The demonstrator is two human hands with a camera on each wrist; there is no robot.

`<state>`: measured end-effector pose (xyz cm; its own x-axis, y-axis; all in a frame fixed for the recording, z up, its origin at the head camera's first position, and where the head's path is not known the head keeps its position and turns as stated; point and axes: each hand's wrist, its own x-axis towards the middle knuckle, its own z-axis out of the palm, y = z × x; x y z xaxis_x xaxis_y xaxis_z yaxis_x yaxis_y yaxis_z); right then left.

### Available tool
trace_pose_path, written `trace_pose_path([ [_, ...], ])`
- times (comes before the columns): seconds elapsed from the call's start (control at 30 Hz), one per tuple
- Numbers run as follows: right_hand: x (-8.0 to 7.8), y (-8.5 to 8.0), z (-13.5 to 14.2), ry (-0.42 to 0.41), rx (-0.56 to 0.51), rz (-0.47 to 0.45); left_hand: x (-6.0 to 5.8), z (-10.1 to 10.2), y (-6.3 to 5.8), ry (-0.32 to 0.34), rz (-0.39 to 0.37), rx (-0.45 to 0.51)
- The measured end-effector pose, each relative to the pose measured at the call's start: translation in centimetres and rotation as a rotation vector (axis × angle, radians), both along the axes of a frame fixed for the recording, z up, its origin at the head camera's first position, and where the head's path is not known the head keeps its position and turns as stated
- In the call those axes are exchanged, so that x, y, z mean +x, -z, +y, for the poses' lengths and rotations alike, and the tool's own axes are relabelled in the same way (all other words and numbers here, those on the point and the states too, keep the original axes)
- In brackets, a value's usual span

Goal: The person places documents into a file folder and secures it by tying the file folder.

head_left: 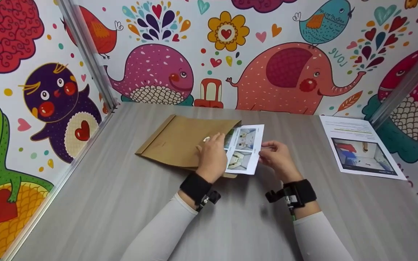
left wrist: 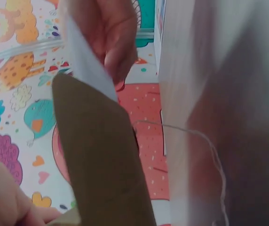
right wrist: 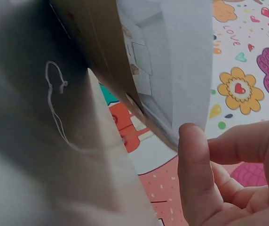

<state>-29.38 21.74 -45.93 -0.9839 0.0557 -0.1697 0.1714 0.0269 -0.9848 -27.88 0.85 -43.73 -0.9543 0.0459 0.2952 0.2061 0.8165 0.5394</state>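
A brown paper envelope (head_left: 183, 141) lies slanted in the middle of the table, its mouth toward the right. At that mouth my left hand (head_left: 212, 157) holds the envelope by its near side; part of the grip is hidden. A white printed sheet (head_left: 244, 148) with photos sticks partly out of the mouth. My right hand (head_left: 281, 161) pinches the sheet's outer edge between thumb and fingers, as the right wrist view shows closely. From the envelope hangs a thin white string (right wrist: 54, 113), which also shows in the left wrist view.
Another printed sheet (head_left: 361, 132) with a photo lies flat at the table's right side. Cartoon-printed panels (head_left: 212, 54) stand at the back and sides of the grey wooden table (head_left: 85, 210), with a metal post (head_left: 87, 50) at the back left corner.
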Motion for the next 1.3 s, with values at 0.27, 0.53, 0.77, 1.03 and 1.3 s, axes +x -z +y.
trace_pose_path([
  [0.27,0.2,0.2,-1.2,0.015,0.078,0.045,1.6,2.6,0.5,0.059,-0.097,-0.071],
  [0.53,0.3,0.7,-2.3,0.002,0.223,0.051,3.1,3.8,0.4,0.103,-0.087,-0.099],
  [0.77,0.5,1.0,-3.2,-0.091,0.218,0.066,3.6,3.9,0.1,0.112,-0.045,-0.111],
  [1.03,0.4,0.8,-1.5,-0.06,0.242,0.112,2.4,3.3,1.1,0.113,-0.109,-0.094],
  [1.3,-0.2,1.2,1.0,-0.046,0.243,0.042,0.2,2.2,3.3,0.084,-0.147,-0.104],
])
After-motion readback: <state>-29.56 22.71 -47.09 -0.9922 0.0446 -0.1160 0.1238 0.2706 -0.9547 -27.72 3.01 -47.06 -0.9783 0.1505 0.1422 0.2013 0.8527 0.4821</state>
